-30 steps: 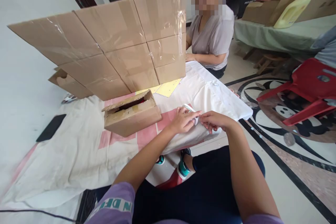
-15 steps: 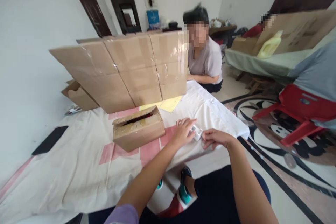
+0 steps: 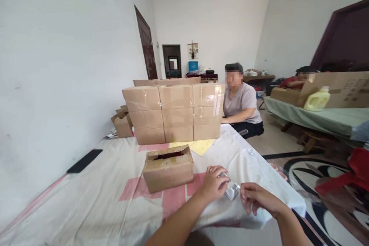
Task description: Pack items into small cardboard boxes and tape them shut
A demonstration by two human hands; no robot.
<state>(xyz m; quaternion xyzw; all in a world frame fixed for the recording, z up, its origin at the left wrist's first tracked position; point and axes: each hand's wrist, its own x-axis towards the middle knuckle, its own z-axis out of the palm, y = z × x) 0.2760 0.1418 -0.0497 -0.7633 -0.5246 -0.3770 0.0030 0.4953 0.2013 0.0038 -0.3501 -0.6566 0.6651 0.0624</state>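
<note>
Legible text: none; no word, number or brand resolves in the view. Dark printed characters stand in rows toward the right end of the large cardboard panel point(image 3: 340, 92) on the far right-hand table point(image 3: 343, 117), too blurred to transcribe, and faint pale marks show on the front of the blue container point(image 3: 193, 66) by the back wall, likewise unreadable. Yellow jug point(image 3: 317, 100) in front of that panel: lighter patch on its side, content undetermined; small white item point(image 3: 231, 191) on the near table: any print too small to tell.
</note>
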